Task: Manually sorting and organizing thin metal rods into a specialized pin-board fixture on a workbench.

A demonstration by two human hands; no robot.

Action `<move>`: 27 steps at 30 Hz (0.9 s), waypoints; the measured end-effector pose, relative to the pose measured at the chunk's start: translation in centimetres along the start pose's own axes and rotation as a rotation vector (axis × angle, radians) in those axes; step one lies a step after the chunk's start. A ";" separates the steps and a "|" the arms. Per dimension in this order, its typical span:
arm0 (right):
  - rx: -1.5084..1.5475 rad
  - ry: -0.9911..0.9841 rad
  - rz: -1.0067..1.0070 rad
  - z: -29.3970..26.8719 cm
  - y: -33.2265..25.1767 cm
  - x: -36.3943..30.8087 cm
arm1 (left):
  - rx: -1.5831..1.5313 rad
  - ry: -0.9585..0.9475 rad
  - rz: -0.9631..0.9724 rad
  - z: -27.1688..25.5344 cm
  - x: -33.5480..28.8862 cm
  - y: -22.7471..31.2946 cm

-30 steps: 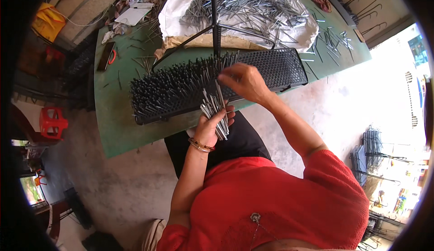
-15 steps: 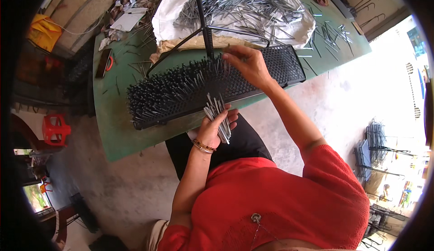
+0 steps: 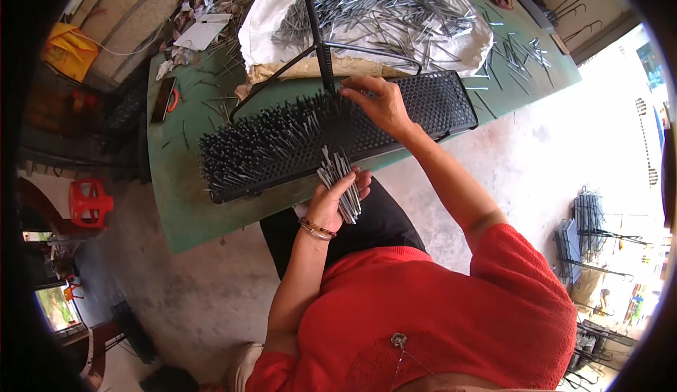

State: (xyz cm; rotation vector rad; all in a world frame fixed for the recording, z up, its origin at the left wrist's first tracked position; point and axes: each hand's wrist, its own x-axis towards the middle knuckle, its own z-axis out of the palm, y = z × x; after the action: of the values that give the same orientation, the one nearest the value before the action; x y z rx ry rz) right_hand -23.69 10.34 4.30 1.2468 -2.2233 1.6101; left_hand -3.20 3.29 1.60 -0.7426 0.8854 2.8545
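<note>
A bundle of thin grey metal rods (image 3: 341,186) lies across the palm of my left hand (image 3: 327,207), with the thumb closed over it. My right hand (image 3: 381,104) is over the long black perforated rack (image 3: 434,103), thumb and forefinger brought together in a pinch. Anything between those fingertips is too small and dark to make out. Many dark-tipped rods (image 3: 261,141) stand packed in the holes of the rack's left part, while the holes on its right part show bare. My left hand is just in front of the rack's near edge.
A black metal stand (image 3: 323,57) rises behind the rack. Beyond it, a white sack (image 3: 257,39) bears a heap of loose rods (image 3: 374,11). The green table (image 3: 180,212) also holds a phone (image 3: 163,99), scattered rods and rags. A red stool (image 3: 90,203) stands at left.
My right hand has shifted slightly left along the rack, and its fingertips have come closer to the standing rods. My left hand keeps its hold on the bundle, almost unmoved.
</note>
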 end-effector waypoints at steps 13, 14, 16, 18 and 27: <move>-0.035 0.119 -0.038 1.1 0.3 -1.6 | -0.006 -0.013 -0.030 -0.7 0.2 -0.2; -0.034 0.118 -0.038 1.1 0.2 -1.6 | -0.007 -0.012 -0.029 -0.8 0.2 -0.2; -0.120 0.073 -0.127 1.0 0.0 -1.6 | -0.003 0.001 -0.027 -0.8 0.2 -0.3; -0.168 0.042 -0.189 0.8 0.0 -1.6 | 0.008 -0.003 -0.012 -0.9 0.1 -0.4; -0.357 -0.021 -0.375 0.3 -0.9 -1.3 | 0.039 -0.049 -0.020 -0.9 0.1 -0.3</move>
State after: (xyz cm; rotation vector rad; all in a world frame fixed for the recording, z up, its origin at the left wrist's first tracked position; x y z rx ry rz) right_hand -22.08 10.68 4.14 1.4607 -2.0123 1.0190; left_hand -2.85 3.01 0.72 -0.6703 0.9195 2.8162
